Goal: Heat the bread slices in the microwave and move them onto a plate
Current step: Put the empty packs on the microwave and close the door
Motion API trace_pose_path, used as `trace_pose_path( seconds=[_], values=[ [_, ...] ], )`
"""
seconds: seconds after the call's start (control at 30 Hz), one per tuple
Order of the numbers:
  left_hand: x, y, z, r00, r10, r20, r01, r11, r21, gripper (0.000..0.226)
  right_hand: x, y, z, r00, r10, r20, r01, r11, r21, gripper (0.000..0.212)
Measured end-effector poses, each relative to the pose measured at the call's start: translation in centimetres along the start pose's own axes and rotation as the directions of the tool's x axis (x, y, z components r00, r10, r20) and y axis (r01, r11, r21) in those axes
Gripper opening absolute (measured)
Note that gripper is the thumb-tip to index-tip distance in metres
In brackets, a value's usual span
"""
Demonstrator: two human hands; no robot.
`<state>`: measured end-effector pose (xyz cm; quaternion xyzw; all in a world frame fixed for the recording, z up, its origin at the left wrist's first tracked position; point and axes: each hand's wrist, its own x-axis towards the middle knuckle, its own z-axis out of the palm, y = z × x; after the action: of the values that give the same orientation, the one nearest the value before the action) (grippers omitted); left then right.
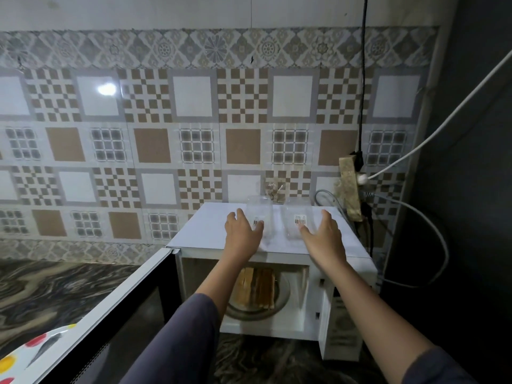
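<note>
while spread wide over the microwave (199, 231), left hand (241, 231) and right hand (322, 234) near two barcode-stickered clear jars (260, 214), text unreadable

I see a dim kitchen with one white glare spot on the tiled wall (106, 88), dark right side, curved edges, slightly blurred hands.

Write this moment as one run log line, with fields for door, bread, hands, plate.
door: open | bread slices: on microwave turntable | left hand, right hand: open, empty, above microwave top | plate: bottom left, no bread visible
</note>
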<state>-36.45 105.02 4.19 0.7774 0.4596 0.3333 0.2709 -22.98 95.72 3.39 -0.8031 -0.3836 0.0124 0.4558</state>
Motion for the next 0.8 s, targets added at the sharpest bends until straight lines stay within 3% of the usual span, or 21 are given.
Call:
trace_pose_path(
  seconds=[0.3,0.57,0.7,0.8],
  values=[
    [-10.1,-2.3,-10.1,0.988,0.128,-0.089,-0.13,0.991,-0.019,0.053,-12.8,-4.8,-0.2,0.999,-0.047,0.028,0.043,0.991,0.128,0.046],
    [-20.2,-9.7,-22.0,0.957,0.222,-0.185,-0.198,0.97,0.137,0.038,-26.2,-12.6,5.4,0.958,-0.273,0.091,0.237,0.928,0.287,0.032],
    [-24.0,-15.3,-25.7,0.96,0.03,-0.279,-0.035,0.999,-0.013,0.029,-31.9,-16.9,8.6,0.902,-0.406,0.146,0.336,0.873,0.354,0.029],
    [-26.5,-19.3,-26.3,0.941,-0.249,-0.229,0.157,0.921,-0.356,0.026,-35.0,-18.5,10.4,0.835,-0.505,0.217,0.409,0.835,0.368,0.03]
  ],
)
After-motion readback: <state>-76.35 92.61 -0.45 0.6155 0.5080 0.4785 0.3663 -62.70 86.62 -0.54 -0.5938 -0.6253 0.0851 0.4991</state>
